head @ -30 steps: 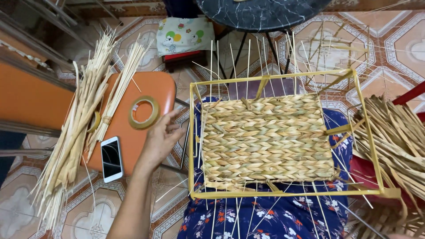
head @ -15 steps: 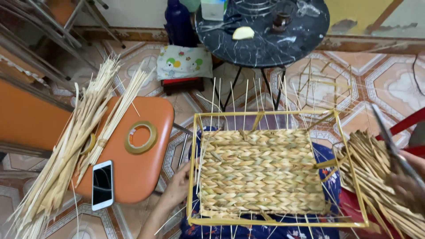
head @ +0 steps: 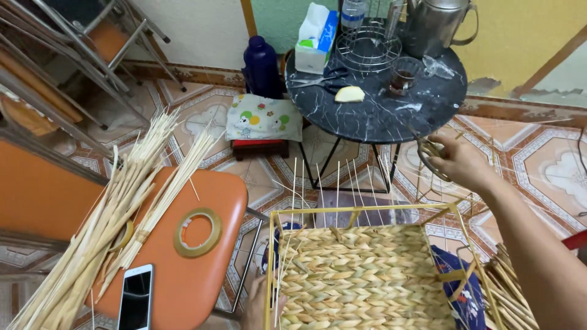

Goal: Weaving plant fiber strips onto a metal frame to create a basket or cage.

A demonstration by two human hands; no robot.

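A woven straw mat (head: 367, 281) sits in a yellow metal frame (head: 367, 209) on my lap, with thin straw stakes standing up from its far edge. My left hand (head: 257, 305), mostly cut off at the bottom, grips the frame's left bar. My right hand (head: 461, 162) is raised by the near edge of the round black marble table (head: 379, 116), closed on what looks like a pair of scissors (head: 429, 157).
An orange chair (head: 202, 281) at my left carries a straw bundle (head: 122, 214), a tape roll (head: 197, 232) and a phone (head: 136, 296). The table holds a tissue box (head: 316, 40), a kettle (head: 437, 24) and scissors (head: 318, 76). More straw (head: 507, 287) lies at right.
My view has tilted up toward the table. My right hand came up from the straw at the right to the table's edge. My left hand stayed at the frame's left side.
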